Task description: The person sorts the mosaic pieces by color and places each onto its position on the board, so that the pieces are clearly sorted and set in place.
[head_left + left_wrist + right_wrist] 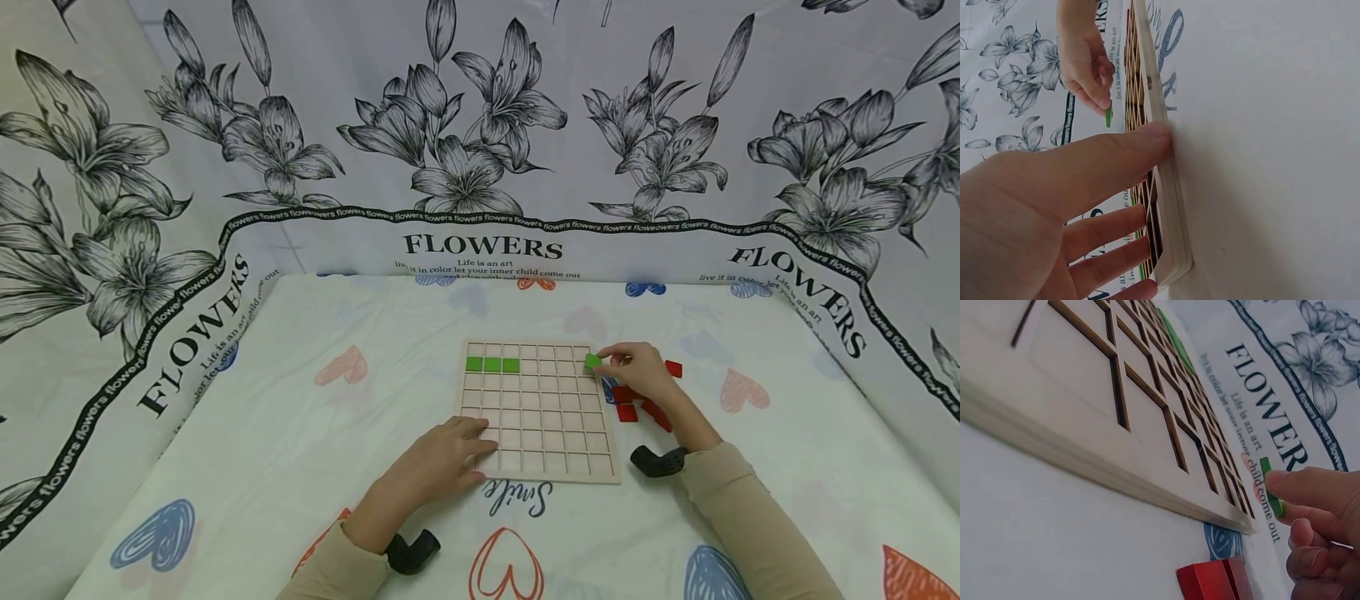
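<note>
A pale wooden grid board (538,417) lies on the table, with three green square tiles (492,365) in a row of cells near its far left corner. My right hand (637,368) pinches another green tile (1270,487) between thumb and fingertips, held over the board's far right edge. My left hand (442,458) rests at the board's near left corner; in the left wrist view its thumb (1116,153) lies against the near edge and its other fingers reach over the grid.
Several red tiles (627,412) lie to the right of the board, below my right hand, with one red tile (674,368) farther right. The table wears a white cloth printed with hearts (745,391). A flower-printed curtain (480,125) stands behind it.
</note>
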A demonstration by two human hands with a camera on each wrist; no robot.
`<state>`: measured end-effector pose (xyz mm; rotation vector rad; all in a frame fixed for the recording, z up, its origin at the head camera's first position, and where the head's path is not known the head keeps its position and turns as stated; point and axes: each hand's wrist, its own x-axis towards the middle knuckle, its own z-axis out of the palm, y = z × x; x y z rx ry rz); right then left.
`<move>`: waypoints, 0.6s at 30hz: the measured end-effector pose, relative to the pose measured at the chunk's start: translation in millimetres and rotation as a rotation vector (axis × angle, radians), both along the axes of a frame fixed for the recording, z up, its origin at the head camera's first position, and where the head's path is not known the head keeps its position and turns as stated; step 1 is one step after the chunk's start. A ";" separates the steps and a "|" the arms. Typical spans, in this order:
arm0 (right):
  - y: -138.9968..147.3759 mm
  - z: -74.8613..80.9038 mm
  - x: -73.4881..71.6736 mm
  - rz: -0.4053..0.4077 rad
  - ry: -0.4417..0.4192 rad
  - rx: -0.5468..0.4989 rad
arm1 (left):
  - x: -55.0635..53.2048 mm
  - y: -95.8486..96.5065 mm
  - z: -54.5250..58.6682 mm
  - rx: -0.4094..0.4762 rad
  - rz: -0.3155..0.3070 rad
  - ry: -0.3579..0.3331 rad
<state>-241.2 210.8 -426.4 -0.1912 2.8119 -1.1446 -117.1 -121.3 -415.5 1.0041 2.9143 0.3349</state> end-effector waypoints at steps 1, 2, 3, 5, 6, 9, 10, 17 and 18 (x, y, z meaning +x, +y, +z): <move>-1.1 0.0 -0.1 0.005 0.007 0.006 | 0.1 0.0 0.3 -0.001 0.000 0.000; -2.5 -0.2 -0.4 0.003 0.010 0.010 | 0.1 0.1 0.4 -0.001 0.000 -0.001; -4.0 0.1 -0.3 0.006 0.016 0.013 | 0.1 0.1 0.6 -0.001 0.000 -0.001; -7.4 0.4 0.1 0.018 0.029 0.010 | 0.4 -0.1 0.7 -0.003 0.001 -0.003; -9.2 0.6 0.3 0.022 0.035 0.003 | 0.5 -0.2 0.6 -0.003 0.001 -0.004; -14.3 1.6 1.0 0.045 0.060 -0.015 | 0.7 -0.5 0.3 -0.003 0.002 -0.006; -15.8 1.7 0.9 0.052 0.068 -0.019 | 0.7 -0.6 0.2 -0.003 0.002 -0.007; -26.6 4.5 0.5 0.067 0.061 -0.049 | 0.4 -0.5 1.1 0.004 -0.007 0.001; -27.9 4.8 0.4 0.065 0.055 -0.053 | 0.4 -0.4 1.4 0.004 -0.007 0.001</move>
